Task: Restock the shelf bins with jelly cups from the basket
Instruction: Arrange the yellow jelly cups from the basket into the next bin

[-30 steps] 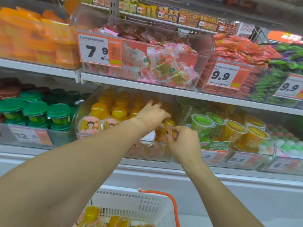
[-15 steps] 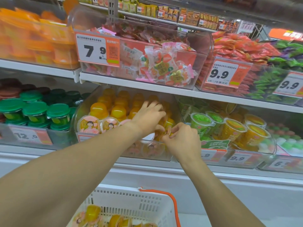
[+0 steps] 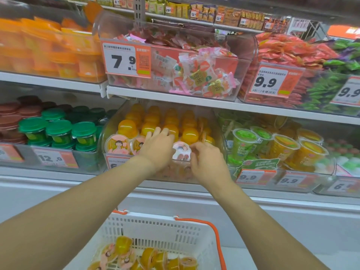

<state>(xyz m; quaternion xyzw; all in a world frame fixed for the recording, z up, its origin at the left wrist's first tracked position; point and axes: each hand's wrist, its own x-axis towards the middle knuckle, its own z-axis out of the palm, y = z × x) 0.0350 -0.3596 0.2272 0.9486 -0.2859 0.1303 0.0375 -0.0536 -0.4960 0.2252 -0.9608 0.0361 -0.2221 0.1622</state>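
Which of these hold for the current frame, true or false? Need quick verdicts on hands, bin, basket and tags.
1. Both hands are at the bin of orange jelly cups. True: the left hand and right hand are at the front of the clear bin.
2. The basket is empty. False: the white basket still holds several jelly cups.
3. The tag on the bin directly above reads 7.9. True: see the price tag.
4. The green-lidded cups sit to the right of the orange jelly bin. False: the green-lidded cups are to its left.
5. The basket has orange handles. True: orange handle.
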